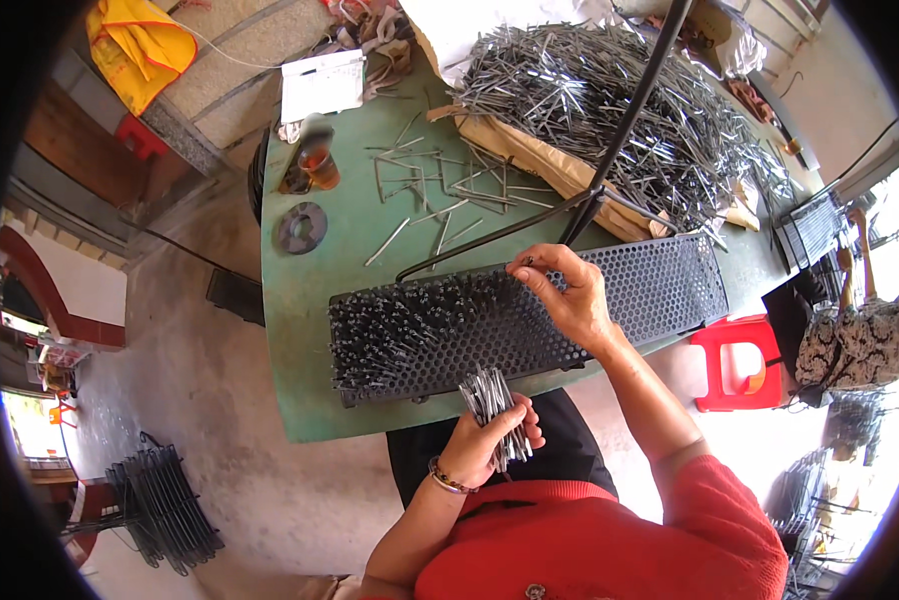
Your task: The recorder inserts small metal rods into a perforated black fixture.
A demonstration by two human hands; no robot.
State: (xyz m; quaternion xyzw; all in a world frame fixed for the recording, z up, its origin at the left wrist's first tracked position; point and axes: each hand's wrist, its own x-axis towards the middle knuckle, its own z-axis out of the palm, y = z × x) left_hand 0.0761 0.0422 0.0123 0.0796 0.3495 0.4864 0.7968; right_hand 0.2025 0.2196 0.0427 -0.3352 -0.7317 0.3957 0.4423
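My left hand (482,440) is wrapped round a bundle of thin silvery metal rods (490,400), held upright at the table's near edge. Above the middle of a long black perforated rack (660,285), my right hand (570,300) pinches thumb and forefinger together. A small dark tip shows at the pinch, too little to name. Many rods (400,325) stand upright in the holes at the rack's left part. Toward the right, the rack's holes show bare.
A large heap of metal rods (610,120) lies on brown paper (540,155) at the back. Loose rods (425,190) are scattered on the green table (305,400). A black metal bar (635,110) crosses above. Nearby are a cup (319,166), a dark disc (303,228) and a red stool (710,370).
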